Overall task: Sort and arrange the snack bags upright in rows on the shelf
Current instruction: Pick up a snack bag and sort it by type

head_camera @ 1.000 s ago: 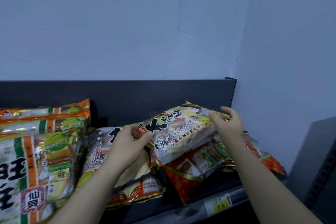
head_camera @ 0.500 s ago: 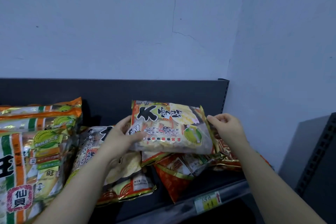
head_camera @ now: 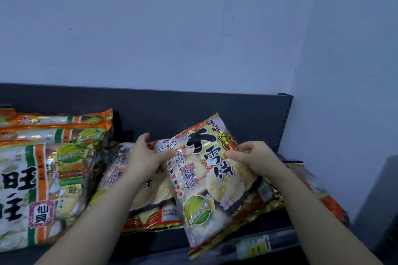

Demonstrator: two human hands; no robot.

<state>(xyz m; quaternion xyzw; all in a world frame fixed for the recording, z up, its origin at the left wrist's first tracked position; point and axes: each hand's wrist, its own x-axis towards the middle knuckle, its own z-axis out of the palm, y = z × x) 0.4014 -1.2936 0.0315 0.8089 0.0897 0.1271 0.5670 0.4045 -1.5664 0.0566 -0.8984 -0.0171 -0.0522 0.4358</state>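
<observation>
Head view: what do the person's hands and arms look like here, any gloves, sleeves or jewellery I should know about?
Both are bare. The left hand and right hand wear no gloves, and no ring shows. The left forearm and right forearm are uncovered down to the bottom edge of the picture: no sleeve, watch or bracelet in view.

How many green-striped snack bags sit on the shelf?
3, at left: the front striped bag, the middle striped bag behind it, the back striped bag. More may be hidden.
</observation>
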